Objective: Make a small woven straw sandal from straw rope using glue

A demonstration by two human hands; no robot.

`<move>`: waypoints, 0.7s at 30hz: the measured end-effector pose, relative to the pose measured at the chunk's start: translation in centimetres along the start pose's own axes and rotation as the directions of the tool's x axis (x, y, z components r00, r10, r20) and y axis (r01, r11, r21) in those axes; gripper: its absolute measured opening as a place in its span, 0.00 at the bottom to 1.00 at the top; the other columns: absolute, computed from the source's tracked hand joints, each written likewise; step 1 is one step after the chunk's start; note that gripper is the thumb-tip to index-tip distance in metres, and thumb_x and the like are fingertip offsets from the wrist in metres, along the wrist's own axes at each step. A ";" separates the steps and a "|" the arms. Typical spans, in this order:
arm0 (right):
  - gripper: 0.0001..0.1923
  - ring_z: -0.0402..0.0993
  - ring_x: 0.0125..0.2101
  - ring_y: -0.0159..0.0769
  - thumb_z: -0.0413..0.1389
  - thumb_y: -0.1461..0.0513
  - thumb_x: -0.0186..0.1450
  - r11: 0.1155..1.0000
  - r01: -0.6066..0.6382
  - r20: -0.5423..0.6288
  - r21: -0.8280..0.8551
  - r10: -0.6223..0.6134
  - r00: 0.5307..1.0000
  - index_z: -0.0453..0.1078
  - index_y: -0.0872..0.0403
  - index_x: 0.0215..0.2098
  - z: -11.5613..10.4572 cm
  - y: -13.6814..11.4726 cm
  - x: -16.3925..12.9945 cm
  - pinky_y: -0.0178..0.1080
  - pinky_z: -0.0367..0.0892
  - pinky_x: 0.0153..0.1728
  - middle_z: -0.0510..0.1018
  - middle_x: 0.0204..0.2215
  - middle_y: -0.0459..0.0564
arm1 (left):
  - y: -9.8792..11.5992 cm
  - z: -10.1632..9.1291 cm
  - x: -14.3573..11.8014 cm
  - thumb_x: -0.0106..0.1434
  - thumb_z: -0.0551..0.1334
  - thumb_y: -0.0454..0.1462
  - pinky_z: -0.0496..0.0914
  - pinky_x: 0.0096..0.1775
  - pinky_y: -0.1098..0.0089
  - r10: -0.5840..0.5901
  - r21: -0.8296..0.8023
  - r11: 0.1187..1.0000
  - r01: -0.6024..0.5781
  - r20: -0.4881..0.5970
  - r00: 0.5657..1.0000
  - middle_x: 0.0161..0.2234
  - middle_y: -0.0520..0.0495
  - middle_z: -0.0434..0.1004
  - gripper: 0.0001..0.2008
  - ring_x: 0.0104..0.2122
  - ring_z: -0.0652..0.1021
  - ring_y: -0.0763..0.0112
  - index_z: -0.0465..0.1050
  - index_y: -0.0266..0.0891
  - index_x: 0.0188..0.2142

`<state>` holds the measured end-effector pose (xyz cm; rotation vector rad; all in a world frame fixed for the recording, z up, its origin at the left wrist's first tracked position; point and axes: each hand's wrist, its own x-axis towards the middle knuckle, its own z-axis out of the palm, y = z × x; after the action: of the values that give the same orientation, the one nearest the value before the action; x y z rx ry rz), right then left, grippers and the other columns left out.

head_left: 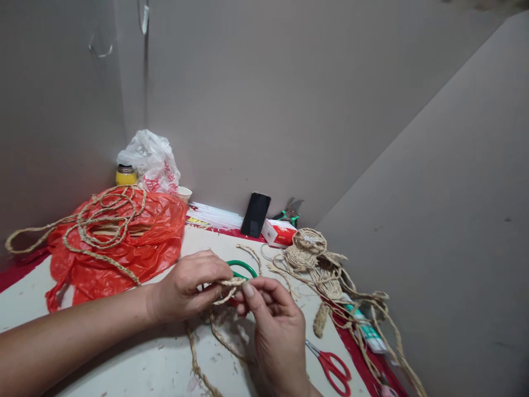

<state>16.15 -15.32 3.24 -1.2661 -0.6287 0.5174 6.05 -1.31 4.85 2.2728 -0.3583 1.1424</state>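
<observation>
My left hand (188,286) and my right hand (275,328) meet over the white table (124,364), both pinching a short stretch of braided straw rope (231,284) between thumb and fingers. The rope's loose tail (198,364) runs down over the tabletop toward me. Just behind my fingers lie green-handled scissors (243,268), partly hidden by my hands.
A red plastic bag (124,248) with a coil of straw rope (103,220) on top lies left. Woven straw pieces (308,253) and loose strands sit right. Red scissors (333,366), a propped phone (255,214), a white bag (151,160), a yellow jar (125,175) and cardboard walls surround the table.
</observation>
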 end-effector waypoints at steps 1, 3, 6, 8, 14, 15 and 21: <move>0.08 0.69 0.22 0.28 0.63 0.58 0.57 1.000 0.020 -0.017 -0.018 -0.021 1.000 0.73 0.53 0.31 0.0 -0.2 0.1 0.29 0.65 0.24 0.75 0.21 0.43 | -0.1 0.0 0.0 0.60 0.58 0.27 0.70 0.36 0.68 0.019 -0.003 1.000 -0.019 0.008 1.000 0.31 0.43 0.77 0.09 0.32 0.75 0.69 0.70 0.36 0.40; 0.07 0.68 0.23 0.28 0.64 0.58 0.56 0.998 0.039 -0.010 -0.049 -0.040 0.999 0.74 0.53 0.31 -0.1 -0.5 0.4 0.30 0.65 0.25 0.75 0.22 0.43 | -0.2 0.0 -0.1 0.60 0.58 0.27 0.70 0.37 0.66 0.051 -0.002 0.999 -0.051 0.030 0.998 0.33 0.41 0.77 0.10 0.33 0.75 0.68 0.69 0.36 0.42; 0.07 0.65 0.22 0.28 0.64 0.58 0.55 0.997 0.018 0.057 -0.075 -0.014 0.998 0.75 0.53 0.27 -0.2 -1.1 1.0 0.30 0.63 0.24 0.73 0.20 0.43 | -0.4 0.0 -0.3 0.60 0.58 0.27 0.70 0.37 0.66 0.060 0.018 0.998 -0.062 0.068 0.996 0.34 0.40 0.77 0.11 0.34 0.75 0.67 0.68 0.36 0.43; 0.08 0.61 0.20 0.26 0.64 0.57 0.55 0.997 -0.027 0.098 -0.077 0.035 0.995 0.74 0.54 0.26 -0.4 -1.3 1.3 0.29 0.59 0.22 0.70 0.18 0.41 | -0.4 0.0 -0.4 0.60 0.58 0.27 0.70 0.37 0.66 0.070 0.036 0.997 -0.073 0.081 0.994 0.34 0.40 0.77 0.11 0.34 0.75 0.67 0.68 0.35 0.43; 0.11 0.56 0.16 0.23 0.65 0.58 0.54 0.982 -0.187 0.181 0.000 0.184 0.966 0.71 0.56 0.27 -0.6 -1.5 2.0 0.27 0.52 0.18 0.66 0.14 0.38 | -0.4 0.2 -0.5 0.60 0.58 0.27 0.70 0.36 0.65 0.121 0.077 0.989 -0.128 0.090 0.988 0.34 0.38 0.77 0.11 0.34 0.75 0.66 0.68 0.33 0.43; 0.11 0.56 0.16 0.22 0.65 0.57 0.54 0.980 -0.201 0.179 0.018 0.194 0.964 0.70 0.56 0.28 -0.6 -1.5 2.0 0.27 0.52 0.17 0.66 0.14 0.39 | -0.4 0.2 -0.4 0.60 0.58 0.27 0.70 0.36 0.65 0.112 0.068 0.991 -0.118 0.088 0.990 0.34 0.38 0.77 0.11 0.34 0.75 0.67 0.68 0.33 0.43; 0.12 0.58 0.16 0.23 0.61 0.55 0.58 0.992 -0.093 0.089 0.083 0.086 0.992 0.69 0.55 0.29 -0.9 -2.0 2.3 0.27 0.55 0.18 0.68 0.15 0.40 | -0.6 0.0 -0.1 0.61 0.58 0.29 0.70 0.37 0.67 0.022 0.065 0.998 -0.023 0.013 1.000 0.33 0.42 0.78 0.09 0.34 0.76 0.68 0.70 0.37 0.41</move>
<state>18.49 -14.89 5.39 -1.1986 -0.6160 0.6694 6.31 -0.85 4.56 2.3390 -0.3572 1.1679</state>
